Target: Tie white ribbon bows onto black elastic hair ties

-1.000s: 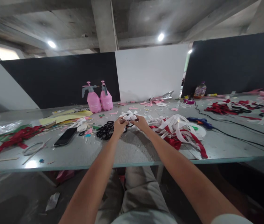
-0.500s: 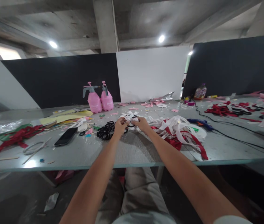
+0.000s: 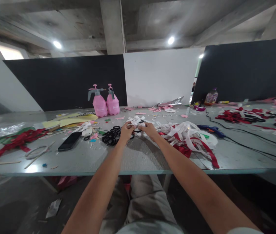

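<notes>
Between my two hands, a white ribbon piece (image 3: 138, 121) with a black band is held just above the table. My left hand (image 3: 127, 130) pinches its left side, fingers closed. Closed fingers of my right hand (image 3: 149, 129) grip the right side. A pile of black bands (image 3: 111, 136) lies just left of my left hand. To the right of my right hand is a heap of white and red ribbons (image 3: 186, 138). Small white pieces lie behind my fingers, partly hidden.
A black phone (image 3: 70, 141), red ribbons (image 3: 22, 141) and yellow sheets (image 3: 72, 120) lie left. Two pink spray bottles (image 3: 100, 105) stand behind. A blue glue gun (image 3: 211, 130) with a black cord (image 3: 255, 151) lies right, near a bottle (image 3: 211, 97).
The whole view has shifted slightly. Both hands stay together at the white ribbon piece, with only small finger movement.
</notes>
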{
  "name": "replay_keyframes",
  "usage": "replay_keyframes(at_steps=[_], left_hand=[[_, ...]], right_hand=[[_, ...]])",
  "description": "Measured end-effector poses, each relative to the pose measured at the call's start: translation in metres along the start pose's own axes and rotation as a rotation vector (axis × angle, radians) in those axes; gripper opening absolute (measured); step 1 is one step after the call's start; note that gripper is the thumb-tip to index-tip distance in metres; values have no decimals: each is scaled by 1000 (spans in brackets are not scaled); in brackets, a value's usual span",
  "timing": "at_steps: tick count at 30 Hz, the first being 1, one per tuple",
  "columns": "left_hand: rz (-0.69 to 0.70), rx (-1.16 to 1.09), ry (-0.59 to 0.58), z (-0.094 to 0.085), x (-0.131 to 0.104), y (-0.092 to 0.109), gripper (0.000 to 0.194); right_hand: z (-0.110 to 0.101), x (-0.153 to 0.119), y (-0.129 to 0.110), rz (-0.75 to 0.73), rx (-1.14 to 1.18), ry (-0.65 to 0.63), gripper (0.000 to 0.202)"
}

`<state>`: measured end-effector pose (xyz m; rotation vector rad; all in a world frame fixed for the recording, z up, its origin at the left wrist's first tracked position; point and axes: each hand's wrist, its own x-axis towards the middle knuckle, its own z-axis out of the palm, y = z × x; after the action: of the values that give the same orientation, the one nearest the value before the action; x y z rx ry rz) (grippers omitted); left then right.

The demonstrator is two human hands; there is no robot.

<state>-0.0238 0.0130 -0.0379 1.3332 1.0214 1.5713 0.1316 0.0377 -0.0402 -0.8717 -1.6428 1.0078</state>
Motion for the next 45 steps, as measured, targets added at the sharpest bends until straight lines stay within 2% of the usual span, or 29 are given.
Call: replay_keyframes(at_steps=[3, 6, 13, 24, 31, 34, 37, 40, 41, 43, 45], left_hand=[[-6, -28, 73, -1, 0, 0, 48], [-38, -54, 96, -2, 0, 1, 47], [-60, -4, 16, 0, -3, 0, 43], [-79, -12, -63, 0, -3, -3, 41], [-88, -76, -69, 2, -2, -1, 56], [-74, -87, -36, 3, -2, 0, 58], [-78, -70, 39, 2, -3, 1, 51], [-105, -56, 152, -1, -2, 1, 40], [-112, -57, 187, -2, -2, 1, 37], [-117, -59, 225, -3, -1, 1, 36], [-123, -91, 212, -4, 0, 2, 37]], right_hand=[[1, 0, -1, -17, 51, -38, 38], [2, 0, -2, 1, 22, -50, 40], [1, 2, 0, -15, -25, -2, 38], [-1, 6, 9, 9, 10, -12, 31], [3, 1, 2, 62, 123, 18, 32], [5, 1, 0, 57, 104, 23, 33], [3, 0, -4, -20, -41, 138, 36], [1, -5, -14, -236, -257, 323, 37], [1, -7, -17, -329, -329, 321, 31], [4, -11, -22, -456, -450, 222, 19], [10, -12, -23, -487, -528, 138, 18]])
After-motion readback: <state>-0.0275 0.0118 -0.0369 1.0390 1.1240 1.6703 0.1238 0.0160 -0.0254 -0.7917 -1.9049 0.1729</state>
